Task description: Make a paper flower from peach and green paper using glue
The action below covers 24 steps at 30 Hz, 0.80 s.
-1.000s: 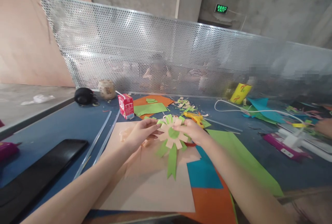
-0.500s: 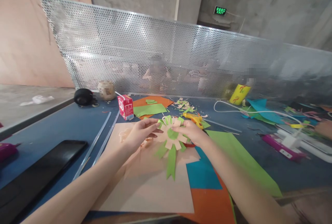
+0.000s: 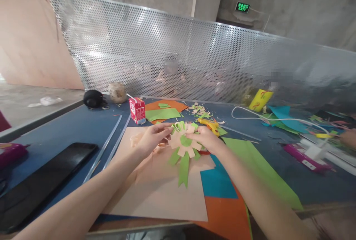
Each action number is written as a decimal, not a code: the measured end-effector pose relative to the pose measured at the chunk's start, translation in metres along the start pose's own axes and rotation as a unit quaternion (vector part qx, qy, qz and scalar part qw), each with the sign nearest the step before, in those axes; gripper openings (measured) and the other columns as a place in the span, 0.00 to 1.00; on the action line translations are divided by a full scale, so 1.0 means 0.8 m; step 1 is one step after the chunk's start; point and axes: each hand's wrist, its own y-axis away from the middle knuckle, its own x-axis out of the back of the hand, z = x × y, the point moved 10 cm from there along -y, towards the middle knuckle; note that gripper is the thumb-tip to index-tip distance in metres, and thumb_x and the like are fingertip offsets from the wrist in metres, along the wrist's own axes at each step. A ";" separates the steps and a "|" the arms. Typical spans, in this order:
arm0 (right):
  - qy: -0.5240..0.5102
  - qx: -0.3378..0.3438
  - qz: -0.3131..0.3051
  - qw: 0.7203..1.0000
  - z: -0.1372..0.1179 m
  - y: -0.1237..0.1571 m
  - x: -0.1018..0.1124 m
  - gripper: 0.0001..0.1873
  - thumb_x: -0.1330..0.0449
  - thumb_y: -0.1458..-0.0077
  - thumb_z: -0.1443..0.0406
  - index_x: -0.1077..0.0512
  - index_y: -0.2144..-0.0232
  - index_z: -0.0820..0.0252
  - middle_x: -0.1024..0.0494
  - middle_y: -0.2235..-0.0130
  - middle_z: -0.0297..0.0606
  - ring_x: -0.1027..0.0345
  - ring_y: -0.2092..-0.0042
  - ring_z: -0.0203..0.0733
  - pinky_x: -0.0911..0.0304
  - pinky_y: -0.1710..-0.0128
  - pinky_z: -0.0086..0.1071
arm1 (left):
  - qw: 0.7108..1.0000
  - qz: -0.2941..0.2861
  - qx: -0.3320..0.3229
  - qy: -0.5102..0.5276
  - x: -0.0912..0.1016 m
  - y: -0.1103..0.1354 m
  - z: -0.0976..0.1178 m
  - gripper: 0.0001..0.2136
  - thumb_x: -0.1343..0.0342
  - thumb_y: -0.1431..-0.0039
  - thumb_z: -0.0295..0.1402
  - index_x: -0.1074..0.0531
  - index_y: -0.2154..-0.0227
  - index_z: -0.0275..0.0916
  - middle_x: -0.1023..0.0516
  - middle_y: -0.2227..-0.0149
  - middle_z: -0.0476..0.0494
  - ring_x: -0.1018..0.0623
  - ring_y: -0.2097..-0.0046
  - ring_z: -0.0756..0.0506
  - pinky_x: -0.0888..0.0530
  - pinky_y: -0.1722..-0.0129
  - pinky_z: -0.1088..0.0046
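A paper flower (image 3: 185,144) with peach petals, a green centre and green leaf strips is held just above a peach sheet (image 3: 164,188). My left hand (image 3: 151,140) pinches its left petals between thumb and fingers. On the flower's right side my right hand (image 3: 207,139) grips the edge, fingers curled round it. One long green strip hangs down from the flower toward me.
Green (image 3: 258,169), blue (image 3: 217,184) and orange (image 3: 225,217) sheets lie right of the peach one. A yellow glue gun (image 3: 210,123), red juice box (image 3: 137,110), paper scraps (image 3: 198,111), black phone (image 3: 41,180), clear strips (image 3: 102,149), a white cable (image 3: 267,118) and a perforated metal screen (image 3: 194,62) surround them.
Both hands keep hold of the flower. The camera has shifted slightly, so the scene sits a little to the right and higher.
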 end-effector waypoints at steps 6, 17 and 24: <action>-0.013 0.017 0.001 1.000 0.001 -0.002 0.000 0.16 0.40 0.60 0.56 0.27 0.71 0.63 0.23 0.71 0.40 0.30 0.71 0.40 0.35 0.74 0.29 | 1.000 0.000 -0.020 0.009 -0.003 0.002 0.007 0.24 0.40 0.59 0.33 0.36 0.56 0.36 0.30 0.77 0.50 0.29 0.75 0.52 0.32 0.76 0.76; -0.081 0.016 0.019 0.996 -0.012 0.003 -0.003 0.12 0.37 0.65 0.60 0.28 0.76 0.62 0.26 0.80 0.35 0.32 0.77 0.37 0.36 0.76 0.29 | 0.994 0.034 -0.090 -0.045 0.004 0.000 0.020 0.29 0.41 0.59 0.34 0.39 0.51 0.38 0.25 0.76 0.48 0.31 0.80 0.52 0.35 0.81 0.77; -0.060 0.027 0.036 0.997 -0.020 0.006 -0.001 0.14 0.38 0.64 0.57 0.29 0.78 0.63 0.26 0.79 0.36 0.34 0.78 0.36 0.39 0.79 0.27 | 0.983 0.055 -0.122 -0.124 0.006 -0.004 0.019 0.21 0.43 0.57 0.37 0.31 0.57 0.41 0.31 0.77 0.51 0.34 0.77 0.53 0.37 0.79 0.78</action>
